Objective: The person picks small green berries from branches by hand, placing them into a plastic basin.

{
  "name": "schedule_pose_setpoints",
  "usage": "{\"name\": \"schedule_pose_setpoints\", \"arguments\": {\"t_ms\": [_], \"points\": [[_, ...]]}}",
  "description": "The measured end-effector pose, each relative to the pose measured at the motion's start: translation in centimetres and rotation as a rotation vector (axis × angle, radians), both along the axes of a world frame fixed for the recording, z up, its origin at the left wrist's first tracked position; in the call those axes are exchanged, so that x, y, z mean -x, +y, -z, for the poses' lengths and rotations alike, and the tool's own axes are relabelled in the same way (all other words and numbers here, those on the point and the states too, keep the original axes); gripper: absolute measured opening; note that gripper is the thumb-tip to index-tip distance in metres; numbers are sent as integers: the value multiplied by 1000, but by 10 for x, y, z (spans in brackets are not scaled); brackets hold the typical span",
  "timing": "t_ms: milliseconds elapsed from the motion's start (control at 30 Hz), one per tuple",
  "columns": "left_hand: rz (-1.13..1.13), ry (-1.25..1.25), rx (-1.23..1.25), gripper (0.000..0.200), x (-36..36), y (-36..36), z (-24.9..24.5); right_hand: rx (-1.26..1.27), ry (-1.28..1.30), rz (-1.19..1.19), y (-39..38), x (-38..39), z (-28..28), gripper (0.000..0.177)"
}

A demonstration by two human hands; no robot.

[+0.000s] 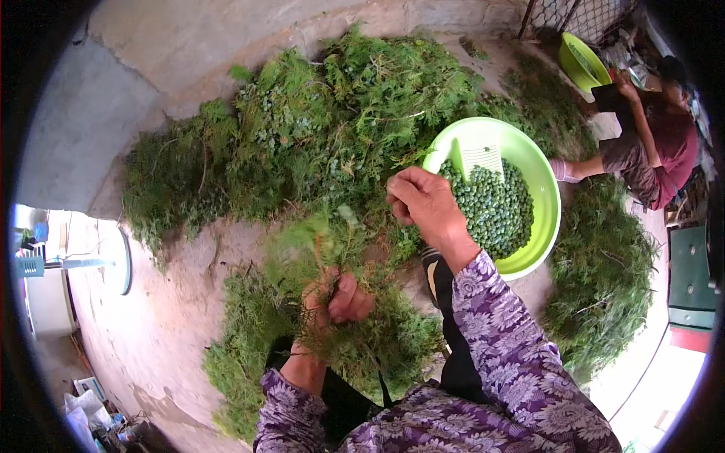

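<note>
My left hand [343, 299] is closed around a feathery green conifer sprig [306, 241], whose fronds stick up above the fingers and blur at the tip. Over the left rim of a lime-green basin [545, 211] is my right hand [429, 205], its fingers curled in; whatever they may hold is hidden. Small round green cones [495, 208] fill much of the basin, against a ridged washboard panel [481, 157] moulded into its side. More cut branches [393, 332] lie around and below my left hand, near my legs.
A large heap of conifer branches [302, 128] lies along the wall ahead. Another pile [600, 279] spreads right of the basin. At the upper right a person [664, 143] sits by a second green basin [581, 64]. A round-topped table [121, 260] stands at far left.
</note>
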State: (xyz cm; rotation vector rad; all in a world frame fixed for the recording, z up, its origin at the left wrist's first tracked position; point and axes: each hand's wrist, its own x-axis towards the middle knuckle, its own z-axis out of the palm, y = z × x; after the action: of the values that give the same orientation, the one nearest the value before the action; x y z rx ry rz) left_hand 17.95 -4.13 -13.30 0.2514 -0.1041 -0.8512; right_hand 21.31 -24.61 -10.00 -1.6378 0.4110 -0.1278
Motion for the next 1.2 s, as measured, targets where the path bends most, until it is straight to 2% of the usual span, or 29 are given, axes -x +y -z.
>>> {"name": "schedule_pose_setpoints", "arguments": {"t_ms": [33,67,100,167,267,333,433,500,567,600,667,767,833,900,1000,1067,1133,1167,1200], "points": [[-32,-2,0,26,1,0,-2,-443,127,-69,0,1,-2,13],[-64,-6,1,29,2,-1,-3,-579,109,-86,6,1,-1,13],[-64,-6,0,29,-1,0,-3,-580,109,-86,7,1,-2,13],[75,-89,28,30,-7,4,-2,-729,157,-225,10,-1,-6,13],[77,-2,22,29,-4,4,-1,-722,197,-341,13,0,-7,21],[80,-33,32,28,-4,2,-1,-683,222,-386,17,4,-17,32],[115,-53,18,29,-3,0,-3,-692,212,-497,16,5,-14,34],[145,-39,-6,31,-3,0,0,-725,207,-490,17,5,-15,33],[164,-40,142,27,-4,0,11,-759,204,-483,16,4,-14,32],[164,-39,142,27,-4,0,10,-832,178,-499,13,3,-12,29],[157,53,41,31,-3,1,1,-903,153,-515,10,4,-12,26],[130,28,-82,31,-3,1,-7,-918,159,-478,8,4,-12,23],[123,2,-18,28,-3,0,-4,-929,154,-486,8,4,-9,22],[114,-22,46,27,-3,-1,-5,-884,162,-469,8,3,-10,23],[87,-7,-92,26,-3,-1,-14,-776,169,-408,11,1,-3,21],[9,94,-260,27,-2,-4,-18,-715,167,-365,15,0,-1,20],[18,97,-266,28,-4,-6,-18,-387,161,-282,19,0,-2,16],[30,102,-272,29,-5,-7,-17,-387,160,-282,17,-1,3,16],[30,101,-272,29,-4,-7,-12,-56,18,-206,14,-4,15,15]]}}
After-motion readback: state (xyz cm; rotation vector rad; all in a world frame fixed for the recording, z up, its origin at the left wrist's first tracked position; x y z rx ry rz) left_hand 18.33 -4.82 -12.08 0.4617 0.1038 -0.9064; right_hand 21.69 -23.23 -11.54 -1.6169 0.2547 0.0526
